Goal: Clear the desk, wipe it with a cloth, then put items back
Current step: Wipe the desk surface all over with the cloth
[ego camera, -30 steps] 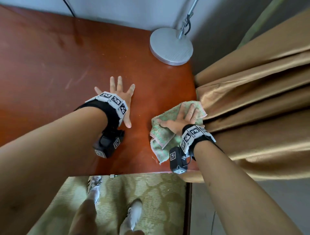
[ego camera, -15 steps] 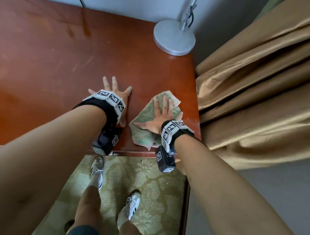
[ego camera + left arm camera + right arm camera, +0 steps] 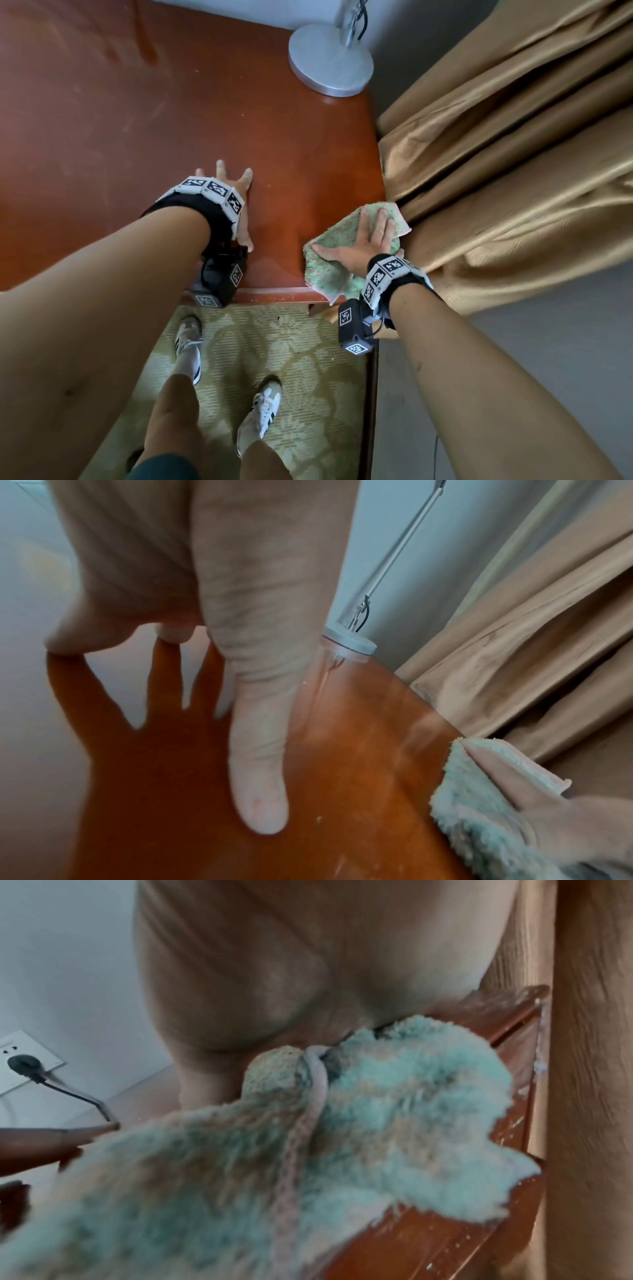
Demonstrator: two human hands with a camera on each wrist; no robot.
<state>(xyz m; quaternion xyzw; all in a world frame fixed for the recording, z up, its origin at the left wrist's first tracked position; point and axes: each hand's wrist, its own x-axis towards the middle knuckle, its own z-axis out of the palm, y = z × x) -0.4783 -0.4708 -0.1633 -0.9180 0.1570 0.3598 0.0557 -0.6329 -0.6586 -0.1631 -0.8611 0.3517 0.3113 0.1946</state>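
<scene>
Desk (image 3: 102,113): both hands' fingers flat; right wrist alone shows wall socket (image 3: 20,1061).

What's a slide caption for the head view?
Right hand presses a green cloth flat at the desk's right front corner; left hand braces beside it.

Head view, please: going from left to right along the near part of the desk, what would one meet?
Left hand flat on the desk → right hand pressing the cloth at the desk's right edge → curtain.
</scene>
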